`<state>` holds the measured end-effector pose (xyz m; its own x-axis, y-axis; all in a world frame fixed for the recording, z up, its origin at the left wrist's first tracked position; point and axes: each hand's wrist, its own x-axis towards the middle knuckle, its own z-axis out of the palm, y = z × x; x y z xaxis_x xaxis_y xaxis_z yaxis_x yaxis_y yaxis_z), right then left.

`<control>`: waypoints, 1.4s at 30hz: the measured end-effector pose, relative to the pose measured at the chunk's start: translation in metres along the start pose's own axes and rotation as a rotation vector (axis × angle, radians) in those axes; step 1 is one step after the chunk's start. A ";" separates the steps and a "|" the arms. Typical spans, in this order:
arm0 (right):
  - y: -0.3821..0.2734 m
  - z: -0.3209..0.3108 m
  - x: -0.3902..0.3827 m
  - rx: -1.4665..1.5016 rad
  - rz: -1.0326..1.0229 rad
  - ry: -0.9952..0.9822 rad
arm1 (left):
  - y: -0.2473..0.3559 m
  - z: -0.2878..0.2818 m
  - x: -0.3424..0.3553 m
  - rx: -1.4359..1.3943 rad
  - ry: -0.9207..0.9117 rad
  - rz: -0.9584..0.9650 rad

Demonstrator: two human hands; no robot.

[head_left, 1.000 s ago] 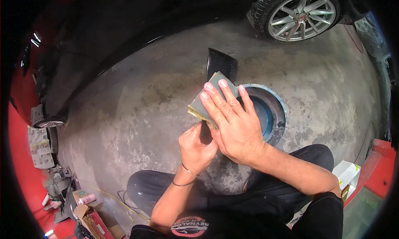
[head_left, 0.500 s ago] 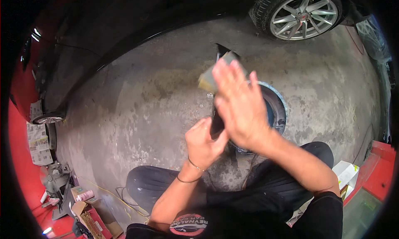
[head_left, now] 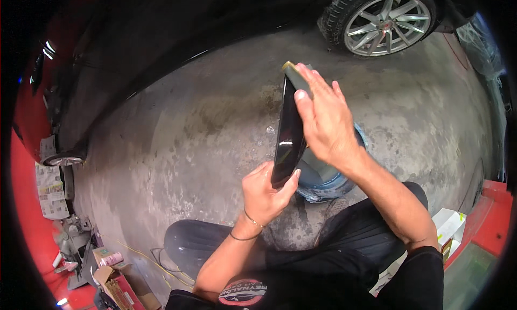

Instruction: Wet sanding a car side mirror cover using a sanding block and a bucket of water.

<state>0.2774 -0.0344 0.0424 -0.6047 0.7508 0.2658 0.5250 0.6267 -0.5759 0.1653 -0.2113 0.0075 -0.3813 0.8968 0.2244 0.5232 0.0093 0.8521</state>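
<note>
And there's the black panel (head_left: 290,132), mid-view: left hand (head_left: 265,190) pinching its six-o'clock end, right hand (head_left: 327,121) gripping the grey pad (head_left: 292,73) at twelve, fingers mostly together! Looks light, stiff, probably slick; that narrow lower end seems the surest hold.

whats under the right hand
Under the right hand, a grey pad with a yellowish edge pokes out at the upper left, by the upper end of a black panel. The rest of the pad, and whatever else lies beneath the hand, is covered.
</note>
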 end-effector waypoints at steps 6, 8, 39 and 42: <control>-0.030 0.018 -0.047 -0.093 -0.260 -0.164 | -0.017 0.001 0.001 -0.054 0.121 -0.107; -0.011 0.008 -0.020 -0.178 -0.236 -0.070 | -0.008 -0.002 -0.002 -0.022 0.063 -0.103; -0.008 0.000 -0.025 0.066 -0.108 -0.025 | -0.024 0.004 0.007 0.207 0.035 0.210; 0.007 -0.016 0.013 0.302 0.076 0.037 | -0.029 0.008 -0.002 0.238 0.009 0.236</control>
<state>0.2832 -0.0174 0.0546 -0.5454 0.8036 0.2381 0.3626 0.4824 -0.7974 0.1568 -0.2097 -0.0209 -0.2347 0.8825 0.4076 0.7608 -0.0943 0.6421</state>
